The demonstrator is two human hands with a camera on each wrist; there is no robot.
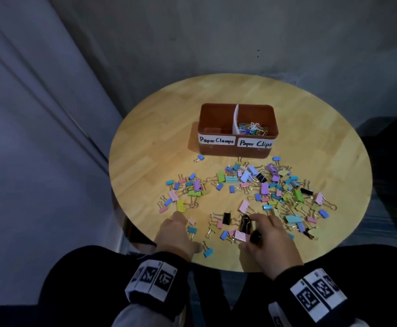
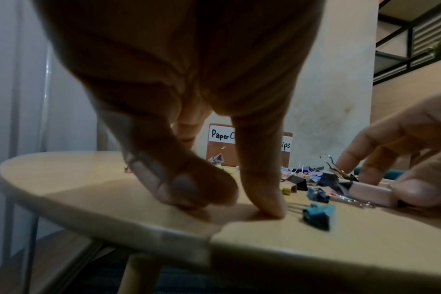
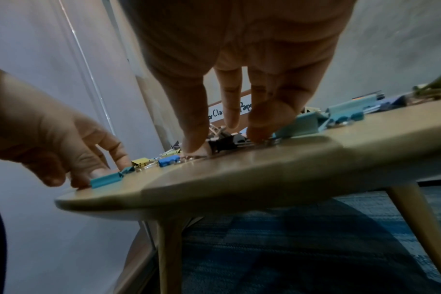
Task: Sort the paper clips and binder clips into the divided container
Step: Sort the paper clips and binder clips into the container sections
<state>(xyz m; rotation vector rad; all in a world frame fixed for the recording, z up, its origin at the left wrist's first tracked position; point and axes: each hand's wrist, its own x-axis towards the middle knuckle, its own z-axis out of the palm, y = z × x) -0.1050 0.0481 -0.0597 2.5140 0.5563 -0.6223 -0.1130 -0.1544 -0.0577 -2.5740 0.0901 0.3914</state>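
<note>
The right hand (image 1: 267, 241) sits low in the head view, right of centre, fingers spread and bent down over a large black binder clip (image 1: 245, 223), with a pink binder clip (image 1: 242, 236) under the thumb; whether it has truly closed on either I cannot tell, though the right wrist view shows fingertips (image 3: 195, 145) pressing at the black clip's sides. The left hand (image 1: 177, 234), lower centre, holds nothing: its fingers are loosely curled, tips touching the table (image 1: 145, 161) beside a teal binder clip (image 2: 317, 215). The remaining binder clips (image 1: 275, 190) are scattered across the middle of the frame. The divided container (image 1: 237, 149) stands above them; its right half holds paper clips (image 1: 251, 129) and its left half, labelled for clamps, looks almost empty. To do this step well, I would pinch the black clip by its body rather than its wire handles, which swing and snag neighbours, lift it clear, and drop it in the left half.
</note>
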